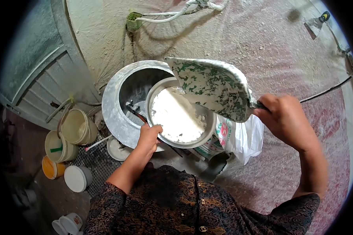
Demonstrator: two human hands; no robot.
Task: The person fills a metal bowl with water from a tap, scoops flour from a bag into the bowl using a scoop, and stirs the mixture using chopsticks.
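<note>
Flour-like white powder (176, 117) fills the metal bowl (208, 135), which rests tilted on the rim of the large aluminium pot (115, 102). Left hand (148, 137) is closed on the bowl's near rim; right hand (284, 119) is clenched around the handle of the powder-caked green scoop (210, 86), held over the bowl's far edge. Judgement: keep the bowl braced and tip the scoop slowly to limit spillage. Pot interior lies in shadow; the printed sack (223, 137) beside the bowl is partly hidden.

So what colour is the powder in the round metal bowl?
White powder, in the round metal bowl; the head view, the only one, shows it.
</note>
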